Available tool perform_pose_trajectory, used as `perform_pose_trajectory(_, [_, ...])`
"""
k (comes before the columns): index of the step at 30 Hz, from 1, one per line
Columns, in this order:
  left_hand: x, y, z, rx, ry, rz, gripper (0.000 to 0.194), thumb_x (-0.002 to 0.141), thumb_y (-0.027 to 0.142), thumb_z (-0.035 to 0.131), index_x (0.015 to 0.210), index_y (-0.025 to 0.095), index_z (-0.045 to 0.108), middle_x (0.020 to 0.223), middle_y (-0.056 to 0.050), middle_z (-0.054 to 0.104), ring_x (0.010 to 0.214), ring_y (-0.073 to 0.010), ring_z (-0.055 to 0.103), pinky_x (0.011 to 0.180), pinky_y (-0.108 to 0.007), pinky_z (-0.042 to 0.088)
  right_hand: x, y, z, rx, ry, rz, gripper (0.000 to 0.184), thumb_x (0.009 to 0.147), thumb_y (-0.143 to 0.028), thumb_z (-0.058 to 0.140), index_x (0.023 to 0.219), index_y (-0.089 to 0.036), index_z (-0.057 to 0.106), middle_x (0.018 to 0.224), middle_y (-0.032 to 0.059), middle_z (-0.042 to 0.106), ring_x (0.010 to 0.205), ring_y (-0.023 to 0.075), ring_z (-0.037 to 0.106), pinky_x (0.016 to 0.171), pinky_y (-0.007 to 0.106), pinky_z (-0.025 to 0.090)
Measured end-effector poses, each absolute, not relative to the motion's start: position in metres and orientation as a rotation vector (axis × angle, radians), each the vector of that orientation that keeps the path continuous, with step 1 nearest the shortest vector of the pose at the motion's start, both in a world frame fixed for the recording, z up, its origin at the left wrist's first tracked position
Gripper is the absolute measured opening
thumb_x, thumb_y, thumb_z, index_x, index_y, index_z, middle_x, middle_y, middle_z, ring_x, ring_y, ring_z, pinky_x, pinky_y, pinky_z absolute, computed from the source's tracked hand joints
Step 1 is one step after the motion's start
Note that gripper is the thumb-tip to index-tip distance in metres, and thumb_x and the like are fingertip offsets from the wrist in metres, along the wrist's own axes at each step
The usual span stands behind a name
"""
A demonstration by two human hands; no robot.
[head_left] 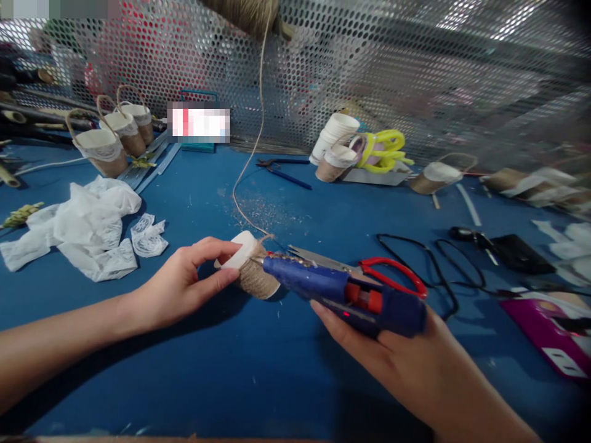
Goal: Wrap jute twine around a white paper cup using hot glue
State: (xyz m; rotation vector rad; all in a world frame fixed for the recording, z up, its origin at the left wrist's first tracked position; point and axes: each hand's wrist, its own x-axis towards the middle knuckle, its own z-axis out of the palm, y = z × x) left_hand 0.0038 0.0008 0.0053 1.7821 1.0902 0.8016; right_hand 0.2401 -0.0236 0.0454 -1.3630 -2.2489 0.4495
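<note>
My left hand (184,280) pinches the white rim of a small paper cup (257,280) wrapped in brown burlap, tilted on its side above the blue table. My right hand (392,357) grips a blue glue gun (318,280) whose red light is lit. Its nozzle points left and meets, or nearly meets, the burlap near the rim; exact contact is hard to tell. A thin twine (237,184) runs down from a spool (247,15) at the top to the cup. Behind the glue gun lie scissors with red handles (397,277).
Crumpled white lace (87,227) lies at left, below several handled burlap cups (104,154). Blue-handled pliers (289,172) sit near the back. Stacked white cups (335,135) and yellow-handled scissors (388,151) stand against the perforated metal panel (305,74). A black cable (434,258) curls at right.
</note>
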Motion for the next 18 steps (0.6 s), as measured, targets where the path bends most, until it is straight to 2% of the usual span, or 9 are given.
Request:
perform_pose_trajectory(5, [0.0020, 0.0016, 0.0056, 1.794, 1.078, 0.772, 0.025, 0.083, 0.024, 0.051, 0.106, 0.015, 0.058, 0.106, -0.009, 0.064, 0.090, -0.0205, 0.058, 0.082, -0.034, 0.044, 0.2361, -0.0170, 0.0489, -1.311, -2.231, 0.388, 0.012, 0.078, -0.022, 0.048, 0.069, -0.023, 0.057, 0.061, 0.0008, 0.066, 0.056, 0.0166, 0.063, 0.059, 0.027, 0.055])
perform_pose_trajectory(9, [0.0000, 0.0014, 0.0056, 1.807, 1.079, 0.751, 0.027, 0.084, 0.024, 0.050, 0.108, 0.015, 0.057, 0.107, -0.010, 0.063, 0.093, -0.0210, 0.057, 0.083, -0.034, 0.044, 0.2383, -0.0194, 0.0477, -1.315, -2.237, 0.420, 0.015, 0.079, -0.022, 0.048, 0.066, -0.022, 0.057, 0.058, 0.0002, 0.065, 0.051, 0.0148, 0.061, 0.052, 0.025, 0.053])
perform_pose_trajectory(15, [-0.0011, 0.0020, 0.0057, 1.816, 1.087, 0.742, 0.031, 0.084, 0.026, 0.050, 0.112, 0.016, 0.056, 0.108, -0.010, 0.063, 0.097, -0.0225, 0.057, 0.081, -0.034, 0.045, 0.2380, -0.0204, 0.0467, -1.336, -2.233, 0.457, 0.010, 0.077, -0.021, 0.051, 0.071, -0.021, 0.058, 0.064, 0.0007, 0.067, 0.057, 0.0157, 0.063, 0.056, 0.026, 0.053])
perform_pose_trajectory(18, [-0.0016, 0.0030, 0.0057, 1.821, 1.073, 0.728, 0.029, 0.083, 0.025, 0.050, 0.111, 0.017, 0.056, 0.109, -0.010, 0.063, 0.096, -0.0220, 0.058, 0.082, -0.034, 0.044, 0.2379, -0.0177, 0.0485, -1.331, -2.220, 0.467, 0.015, 0.077, -0.021, 0.051, 0.062, -0.023, 0.054, 0.055, -0.0016, 0.062, 0.052, 0.0140, 0.060, 0.058, 0.025, 0.053])
